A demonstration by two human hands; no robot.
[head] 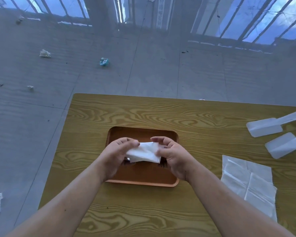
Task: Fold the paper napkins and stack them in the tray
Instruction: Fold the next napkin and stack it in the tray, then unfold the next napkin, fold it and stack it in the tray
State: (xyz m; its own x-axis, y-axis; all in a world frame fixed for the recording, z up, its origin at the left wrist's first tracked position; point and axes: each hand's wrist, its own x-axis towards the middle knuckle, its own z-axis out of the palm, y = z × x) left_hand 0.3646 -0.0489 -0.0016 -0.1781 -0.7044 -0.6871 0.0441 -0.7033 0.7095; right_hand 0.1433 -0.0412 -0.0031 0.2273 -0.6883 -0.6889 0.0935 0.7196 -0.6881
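Wood-grain counter (143, 113); orange tray (143, 132) at centre; flat unfolded napkins (246, 182) at 3 o'clock, likely waiting their turn. Left hand (116, 154) and right hand (173, 156) hover over the tray, fingers pinched shut on opposite ends of a folded napkin (143, 152), probably squaring it for stacking.

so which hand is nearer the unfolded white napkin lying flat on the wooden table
Right. The right hand holds one end of the folded white napkin over the orange tray, just left of the unfolded white napkin. The left hand holds the other end, farther left.
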